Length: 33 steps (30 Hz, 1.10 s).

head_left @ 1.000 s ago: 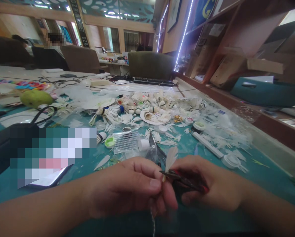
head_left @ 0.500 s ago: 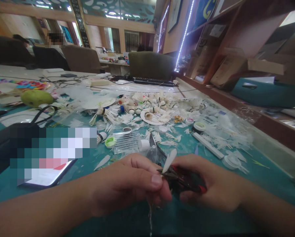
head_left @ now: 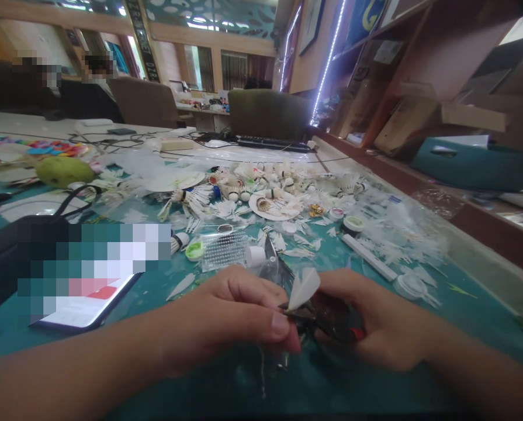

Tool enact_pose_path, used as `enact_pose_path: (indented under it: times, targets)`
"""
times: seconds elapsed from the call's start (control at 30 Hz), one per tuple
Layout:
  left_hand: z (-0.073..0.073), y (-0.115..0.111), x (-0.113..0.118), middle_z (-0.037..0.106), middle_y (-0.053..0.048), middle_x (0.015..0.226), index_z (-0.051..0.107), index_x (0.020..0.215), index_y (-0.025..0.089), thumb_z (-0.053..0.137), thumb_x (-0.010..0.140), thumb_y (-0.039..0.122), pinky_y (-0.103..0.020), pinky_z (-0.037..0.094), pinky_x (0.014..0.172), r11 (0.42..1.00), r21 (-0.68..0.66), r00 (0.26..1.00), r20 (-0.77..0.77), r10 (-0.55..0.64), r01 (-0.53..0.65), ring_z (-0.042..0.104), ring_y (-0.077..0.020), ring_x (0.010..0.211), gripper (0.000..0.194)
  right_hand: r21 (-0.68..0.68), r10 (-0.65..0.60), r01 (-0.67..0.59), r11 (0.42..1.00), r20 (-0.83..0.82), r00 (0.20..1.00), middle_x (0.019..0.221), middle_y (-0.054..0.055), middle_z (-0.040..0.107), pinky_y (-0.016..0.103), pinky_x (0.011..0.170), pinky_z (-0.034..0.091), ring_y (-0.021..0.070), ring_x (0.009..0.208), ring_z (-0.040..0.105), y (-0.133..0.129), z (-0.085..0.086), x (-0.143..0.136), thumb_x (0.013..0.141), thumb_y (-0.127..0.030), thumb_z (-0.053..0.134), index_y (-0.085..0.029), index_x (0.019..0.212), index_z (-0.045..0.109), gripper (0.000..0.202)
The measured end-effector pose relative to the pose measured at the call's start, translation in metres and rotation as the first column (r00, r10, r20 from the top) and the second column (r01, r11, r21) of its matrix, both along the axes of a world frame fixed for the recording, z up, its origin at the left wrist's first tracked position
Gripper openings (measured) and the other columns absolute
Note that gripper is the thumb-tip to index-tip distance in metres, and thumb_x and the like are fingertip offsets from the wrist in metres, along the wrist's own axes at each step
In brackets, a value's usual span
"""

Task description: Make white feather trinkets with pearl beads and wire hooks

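My right hand [head_left: 375, 327] is wrapped round dark pliers [head_left: 331, 318] with red on the handles. The jaws point left and meet my left hand [head_left: 252, 316], whose thumb and fingers are pinched together at the tips of the jaws. A white feather piece [head_left: 304, 287] stands up from the jaws, tilted to the right. Below my left fingers hangs a thin pale strand [head_left: 263, 374]. What my left fingertips pinch is too small and covered to make out.
Shuttlecocks [head_left: 195, 199], loose feathers and a white plate [head_left: 275, 206] cover the middle of the green mat. A phone [head_left: 86, 304] lies at the left, a bead sheet [head_left: 224, 250] ahead, a white bar [head_left: 369, 257] at the right. People sit far back.
The white feather piece has turned and now shows its broad side. The pliers have rolled slightly in my right hand. Both hands stay in nearly the same place.
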<state>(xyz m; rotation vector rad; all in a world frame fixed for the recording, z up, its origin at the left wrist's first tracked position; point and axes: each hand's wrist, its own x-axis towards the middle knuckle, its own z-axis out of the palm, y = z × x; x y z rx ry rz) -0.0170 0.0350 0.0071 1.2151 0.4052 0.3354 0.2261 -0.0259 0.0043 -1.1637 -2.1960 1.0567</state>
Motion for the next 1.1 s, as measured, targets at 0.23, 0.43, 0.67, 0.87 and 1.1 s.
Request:
enact_pose_path:
  times: [0.23,0.43,0.67,0.87,1.1]
  targets:
    - [-0.0035,0.0042,-0.0017,0.068,-0.002,0.075,0.087,0.078,0.019,0.076,0.084,0.026,-0.025,0.043,0.070,0.994,0.106,0.999,0.027,-0.038,0.035,0.059,-0.0160,0.075,0.013,0.070,-0.001,-0.001,0.998,0.034,0.999,0.074,-0.004,0.058,0.023,0.057,0.036,0.0123,0.064,0.049,0.0002,0.0012,0.0019,0.076,-0.008,0.061,-0.018,0.093,0.068,0.021]
    - [-0.0019,0.0063,0.0015,0.069,-0.004,0.075,0.081,0.071,0.016,0.073,0.084,0.019,-0.026,0.045,0.066,0.938,0.346,0.999,0.049,0.016,-0.032,0.061,-0.0166,0.071,0.015,0.101,0.007,-0.008,0.995,0.012,1.000,0.085,-0.001,0.066,0.023,0.061,0.044,0.0139,0.070,0.056,0.0036,-0.0023,0.0034,0.075,-0.006,0.066,-0.019,0.104,0.070,0.033]
    - [0.0011,0.0029,0.0040,0.062,0.000,0.066,0.072,0.064,0.015,0.068,0.083,0.010,-0.023,0.041,0.056,0.772,0.619,0.988,0.126,0.085,-0.145,0.054,-0.0116,0.061,0.020,0.136,0.024,-0.027,0.990,0.027,0.999,0.092,0.002,0.073,0.023,0.061,0.048,0.0162,0.075,0.065,0.0047,-0.0022,0.0065,0.077,-0.006,0.067,-0.021,0.103,0.070,0.030]
    - [0.0024,0.0005,0.0041,0.060,-0.001,0.065,0.069,0.061,0.016,0.065,0.084,0.012,-0.024,0.041,0.055,0.722,0.678,0.991,0.095,0.097,-0.136,0.054,-0.0125,0.060,0.024,0.198,0.006,-0.021,0.980,0.079,0.997,0.086,0.001,0.071,0.024,0.060,0.047,0.0164,0.071,0.063,0.0054,-0.0011,0.0070,0.077,-0.008,0.064,-0.020,0.099,0.069,0.026]
    - [-0.0025,0.0025,0.0030,0.068,-0.005,0.072,0.069,0.063,0.017,0.062,0.086,0.015,-0.028,0.046,0.060,0.715,0.688,0.992,0.068,0.107,-0.124,0.061,-0.0174,0.065,0.024,0.310,-0.046,0.001,0.951,0.137,0.989,0.080,-0.001,0.061,0.024,0.060,0.041,0.0139,0.067,0.053,0.0045,-0.0022,0.0079,0.074,-0.003,0.061,-0.019,0.101,0.065,0.031]
